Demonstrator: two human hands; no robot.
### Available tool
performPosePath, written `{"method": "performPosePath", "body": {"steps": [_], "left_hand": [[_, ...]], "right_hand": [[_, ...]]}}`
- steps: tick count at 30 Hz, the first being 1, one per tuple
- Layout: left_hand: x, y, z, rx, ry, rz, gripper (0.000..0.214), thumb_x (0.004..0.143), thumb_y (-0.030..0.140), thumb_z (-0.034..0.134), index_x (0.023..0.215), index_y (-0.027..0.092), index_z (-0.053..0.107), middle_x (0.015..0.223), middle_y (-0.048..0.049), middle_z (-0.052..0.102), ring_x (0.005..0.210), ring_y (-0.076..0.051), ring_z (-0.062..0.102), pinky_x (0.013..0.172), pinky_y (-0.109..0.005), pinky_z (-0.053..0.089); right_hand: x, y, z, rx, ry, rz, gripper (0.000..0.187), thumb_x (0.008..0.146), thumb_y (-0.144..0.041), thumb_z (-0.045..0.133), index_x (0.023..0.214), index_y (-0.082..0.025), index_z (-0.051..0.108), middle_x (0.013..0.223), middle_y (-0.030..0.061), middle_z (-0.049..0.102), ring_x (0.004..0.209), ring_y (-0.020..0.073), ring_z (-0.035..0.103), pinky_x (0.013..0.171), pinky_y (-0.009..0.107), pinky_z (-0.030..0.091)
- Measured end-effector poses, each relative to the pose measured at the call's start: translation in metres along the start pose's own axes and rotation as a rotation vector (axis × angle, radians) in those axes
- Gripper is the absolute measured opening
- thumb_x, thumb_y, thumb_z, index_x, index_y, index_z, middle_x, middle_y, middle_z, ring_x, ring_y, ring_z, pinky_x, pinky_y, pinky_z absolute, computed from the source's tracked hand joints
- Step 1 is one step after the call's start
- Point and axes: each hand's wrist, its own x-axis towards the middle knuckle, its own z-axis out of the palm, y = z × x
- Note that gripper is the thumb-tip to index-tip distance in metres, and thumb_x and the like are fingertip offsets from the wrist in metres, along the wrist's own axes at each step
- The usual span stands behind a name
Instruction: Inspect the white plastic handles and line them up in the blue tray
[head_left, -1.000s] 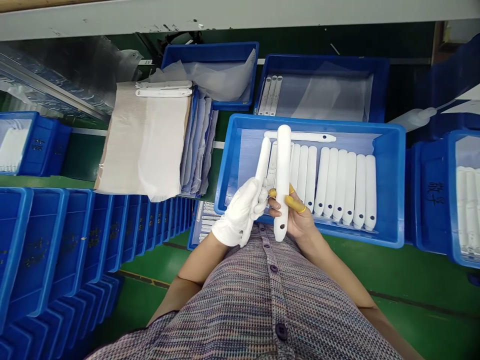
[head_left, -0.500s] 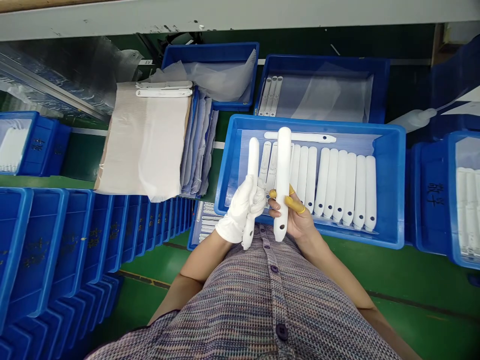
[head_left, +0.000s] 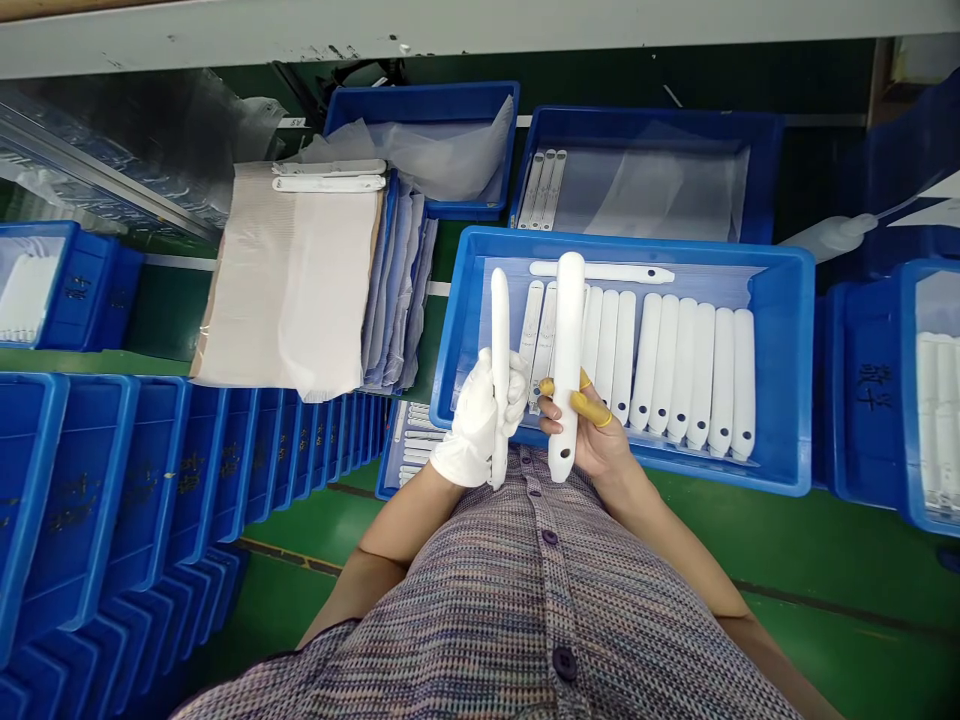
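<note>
My left hand (head_left: 480, 410), in a white glove, is closed around a long white plastic handle-like piece (head_left: 500, 320), which stands edge-on with its rounded end pointing away from me. My right hand (head_left: 596, 425), with yellow finger cots on some fingers, grips a second white piece (head_left: 570, 340), its broad smooth face up and a small dark hole near the close end. Both pieces are held over the near edge of a blue bin (head_left: 780, 380). Inside that bin lie several similar white pieces (head_left: 701, 375) in a row, and one (head_left: 604, 272) lies crosswise behind them.
Behind stand a blue bin with three narrow pieces (head_left: 761, 130) and a blue bin with clear film (head_left: 345, 110). At left, a stack of sheets (head_left: 300, 270) carries two white pieces (head_left: 328, 184). Nested blue bins (head_left: 90, 480) fill the lower left; another bin (head_left: 870, 400) stands right.
My left hand has rotated its white piece from a tilted view to edge-on and more upright. The piece in my right hand has barely moved.
</note>
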Motion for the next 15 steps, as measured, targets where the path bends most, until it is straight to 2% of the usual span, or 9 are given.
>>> {"method": "performPosePath", "body": {"steps": [4,7,9,11,13,15], "left_hand": [[-0.002,0.004,0.003,0.003,0.018,0.019,0.046,0.099,0.059,0.054,0.1,0.014,0.065,0.059,0.0043,0.048,0.04,-0.006,0.042,0.033,-0.017,0.032],[0.001,0.009,0.0,-0.042,0.084,0.018,0.036,0.098,0.048,0.06,0.108,0.014,0.066,0.065,0.0038,0.052,0.044,-0.006,0.046,0.035,-0.017,0.035],[0.003,0.013,-0.006,-0.103,0.131,0.015,0.034,0.097,0.044,0.062,0.115,0.015,0.065,0.071,0.0028,0.056,0.049,-0.006,0.051,0.038,-0.016,0.038],[0.005,0.017,-0.014,-0.159,0.15,0.009,0.038,0.097,0.047,0.063,0.118,0.015,0.065,0.074,0.0017,0.058,0.052,-0.007,0.053,0.038,-0.016,0.039],[0.005,0.019,-0.02,-0.177,0.159,-0.001,0.044,0.096,0.053,0.064,0.12,0.016,0.065,0.075,0.0017,0.059,0.051,-0.006,0.051,0.037,-0.015,0.037],[0.004,0.021,-0.026,-0.151,0.174,0.001,0.044,0.095,0.052,0.066,0.121,0.017,0.066,0.074,0.0026,0.058,0.048,-0.004,0.047,0.037,-0.014,0.037]], "right_hand": [[-0.001,0.002,-0.001,-0.081,0.019,-0.028,0.038,0.079,-0.034,0.075,0.114,-0.033,0.06,0.099,0.0011,0.065,0.068,0.0125,0.052,0.053,0.026,0.049],[0.012,0.008,-0.004,-0.248,0.081,-0.06,0.043,0.083,-0.037,0.07,0.124,-0.03,0.059,0.11,0.004,0.064,0.081,0.0162,0.061,0.065,0.032,0.058],[0.033,0.017,-0.006,-0.408,0.125,-0.079,0.052,0.085,-0.034,0.066,0.135,-0.031,0.053,0.115,0.0048,0.062,0.091,0.0188,0.064,0.077,0.037,0.061],[0.063,0.028,-0.007,-0.564,0.151,-0.077,0.061,0.087,-0.03,0.061,0.145,-0.031,0.042,0.117,0.0051,0.06,0.094,0.0197,0.064,0.085,0.042,0.061],[0.096,0.04,-0.007,-0.712,0.146,-0.04,0.064,0.089,-0.025,0.055,0.149,-0.027,0.034,0.112,0.0056,0.061,0.092,0.0202,0.064,0.086,0.043,0.061],[0.123,0.052,-0.004,-0.809,0.128,-0.019,0.063,0.087,-0.019,0.052,0.148,-0.024,0.035,0.104,0.0053,0.061,0.09,0.0214,0.063,0.085,0.042,0.06]]}}
